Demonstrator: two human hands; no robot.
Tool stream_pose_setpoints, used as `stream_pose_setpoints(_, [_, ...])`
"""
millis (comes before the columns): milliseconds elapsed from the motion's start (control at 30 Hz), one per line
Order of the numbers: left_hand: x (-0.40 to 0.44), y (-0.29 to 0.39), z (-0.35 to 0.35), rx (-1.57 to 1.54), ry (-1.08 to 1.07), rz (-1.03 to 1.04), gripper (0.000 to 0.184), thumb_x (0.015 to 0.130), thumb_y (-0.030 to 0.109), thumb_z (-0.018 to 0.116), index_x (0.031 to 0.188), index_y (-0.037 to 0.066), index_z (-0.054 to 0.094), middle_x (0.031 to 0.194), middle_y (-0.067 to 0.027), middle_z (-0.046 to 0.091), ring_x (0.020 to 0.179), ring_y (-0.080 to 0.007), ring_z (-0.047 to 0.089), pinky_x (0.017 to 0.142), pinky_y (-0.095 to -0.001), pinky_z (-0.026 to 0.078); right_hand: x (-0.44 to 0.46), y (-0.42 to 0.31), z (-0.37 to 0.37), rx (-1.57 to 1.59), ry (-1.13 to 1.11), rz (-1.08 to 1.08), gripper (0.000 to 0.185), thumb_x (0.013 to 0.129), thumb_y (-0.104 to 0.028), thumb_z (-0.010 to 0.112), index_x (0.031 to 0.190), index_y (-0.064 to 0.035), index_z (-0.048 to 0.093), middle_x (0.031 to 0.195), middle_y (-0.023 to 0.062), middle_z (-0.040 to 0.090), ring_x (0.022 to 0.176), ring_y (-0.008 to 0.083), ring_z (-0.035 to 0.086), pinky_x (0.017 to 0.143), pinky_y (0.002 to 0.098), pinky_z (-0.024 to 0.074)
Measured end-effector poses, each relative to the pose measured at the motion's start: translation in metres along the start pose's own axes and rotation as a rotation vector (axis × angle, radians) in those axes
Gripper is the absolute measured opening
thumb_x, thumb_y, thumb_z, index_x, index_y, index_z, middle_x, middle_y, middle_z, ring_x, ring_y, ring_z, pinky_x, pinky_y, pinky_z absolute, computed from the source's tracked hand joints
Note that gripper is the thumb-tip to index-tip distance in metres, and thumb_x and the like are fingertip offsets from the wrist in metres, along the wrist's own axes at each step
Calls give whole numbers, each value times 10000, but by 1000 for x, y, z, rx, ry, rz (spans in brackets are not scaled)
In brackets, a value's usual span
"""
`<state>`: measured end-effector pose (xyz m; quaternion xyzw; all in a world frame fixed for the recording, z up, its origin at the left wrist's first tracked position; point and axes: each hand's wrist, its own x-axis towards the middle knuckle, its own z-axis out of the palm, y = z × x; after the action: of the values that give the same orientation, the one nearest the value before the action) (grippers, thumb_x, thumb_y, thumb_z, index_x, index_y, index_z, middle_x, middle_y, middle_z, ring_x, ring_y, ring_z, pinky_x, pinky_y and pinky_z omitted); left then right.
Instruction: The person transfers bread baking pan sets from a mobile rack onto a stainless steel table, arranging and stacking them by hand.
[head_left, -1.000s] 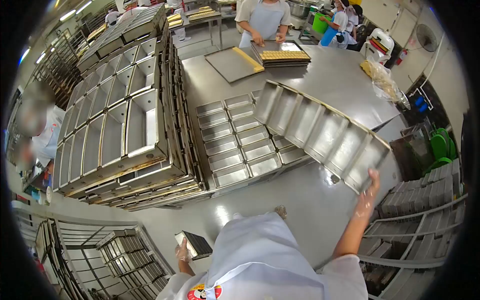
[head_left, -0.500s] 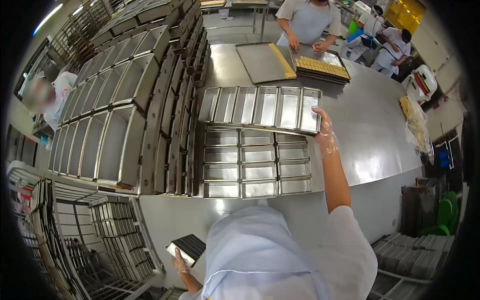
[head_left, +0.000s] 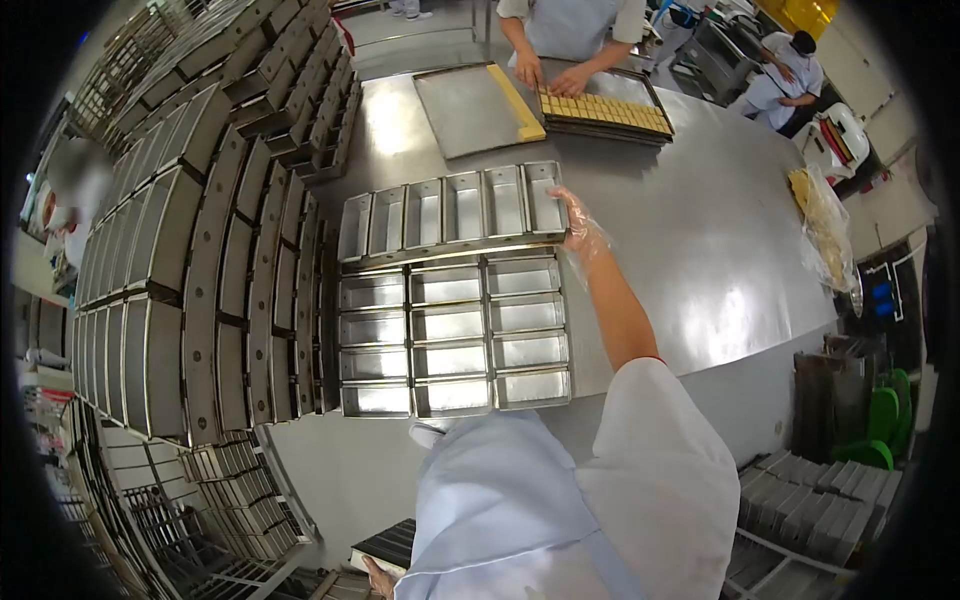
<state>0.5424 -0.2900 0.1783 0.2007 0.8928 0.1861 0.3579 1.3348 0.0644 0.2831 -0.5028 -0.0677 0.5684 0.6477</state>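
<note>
One strap pan of six compartments is gripped at its right end by the right hand, which is covered by a clear glove. That pan is held crosswise over the far ends of three pans laid side by side on the metal table; four compartments can be counted in each, twelve in all. Whether the upper pan is resting on them cannot be told. By the left hand, low near the frame's edge, one dark-ribbed pan with a pale side is grasped beside the apron. To the left, two tall stacks of pans are seen, too crowded to be counted. Across the table, one flat tray is edged by a yellow strip, and beside it many yellow pieces are being touched by a co-worker's two hands.
</note>
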Motion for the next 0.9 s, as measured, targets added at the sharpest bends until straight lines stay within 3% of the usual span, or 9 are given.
stream_pose_setpoints(133, [-11,-4,-9,93,44,16,949,812,667,622,1299,-134,471,1182,-263,590,1080,-357,554,967,-413,418,-12,-5,8,-146,117,-31,586,778,-457,717,1184,-51,602,1194,140,628,1069,336,599,950,488,478])
stream_pose_setpoints(233, [-3,1,-28,330,115,13,931,837,667,594,1282,-143,487,1177,-282,591,1077,-375,553,977,-422,410,41,6,-35,-592,186,-19,930,796,-486,723,1500,-67,283,1507,166,384,1341,285,428,1064,453,400])
stream_pose_setpoints(300, [0,17,-50,451,175,-5,921,853,668,575,1271,-149,497,1173,-295,591,1074,-387,553,983,-427,405,72,26,-85,-1066,125,-355,776,841,-585,620,1381,-52,461,1436,180,476,1297,335,478,1078,466,359])
stream_pose_setpoints(367, [-78,96,-47,-98,205,139,938,779,599,722,1303,-137,466,1142,-232,612,1013,-325,581,923,-419,445,65,21,-84,-1263,173,-531,710,881,-588,579,1325,-34,549,1347,181,558,1232,326,531,1047,423,374])
stream_pose_setpoints(500, [-152,199,-89,652,128,90,720,787,426,784,1352,58,533,1121,-161,641,963,-211,608,844,-392,467,-49,-41,1,-951,246,-527,560,919,-477,608,1224,-8,623,1004,89,652,954,197,607,865,305,468])
stream_pose_setpoints(600, [-242,271,-104,-55,-91,394,552,888,380,658,1276,-1,561,1129,-144,639,1004,-285,597,847,-409,478,-101,-8,16,-792,20,-605,526,918,-499,616,1149,-29,670,765,-2,589,713,86,535,681,266,464])
stream_pose_setpoints(633, [-259,281,-106,-184,-117,544,535,913,370,618,1267,-26,557,1133,-149,634,1020,-314,591,842,-416,482,-117,6,23,-737,-74,-566,493,923,-467,625,1148,-31,672,769,-5,603,713,93,546,681,268,468])
stream_pose_setpoints(667, [-246,291,-126,-177,-208,499,969,702,527,824,1323,-112,442,1110,-151,618,955,-246,596,835,-380,476,-129,24,34,-678,-187,-527,459,927,-434,634,1147,-33,674,773,-8,617,712,99,557,680,270,473])
stream_pose_setpoints(900, [-282,329,-212,-251,-144,849,723,779,462,752,1256,-37,537,1108,-100,620,954,-182,578,813,-322,462,-176,137,73,-240,-828,-163,577,931,-358,644,1348,13,497,1192,139,625,1101,246,615,956,396,507])
